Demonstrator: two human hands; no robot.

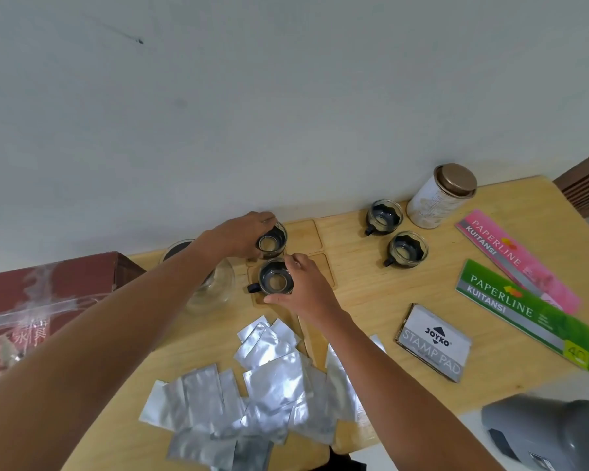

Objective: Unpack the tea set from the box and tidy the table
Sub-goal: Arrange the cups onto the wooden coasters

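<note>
Two small glass tea cups with black holders sit on wooden coasters [306, 234] near the wall. My left hand [242, 236] grips the far cup [272, 244] by its rim. My right hand [308, 287] wraps around the near cup [275, 279], whose black handle points left. Two more matching cups [384, 217] [407, 249] stand free to the right. A glass teapot [218, 283] sits left of the cups, partly hidden by my left forearm. The dark red tea set box [48, 294] lies at the table's left end.
Several silver foil sachets [262, 379] are scattered on the wooden table [371, 283] in front of me. A white tin with a gold lid [439, 197], two Paperline receipt books [514, 260] [527, 314] and a Joyko stamp pad [434, 341] lie right. A grey object [544, 433] is at bottom right.
</note>
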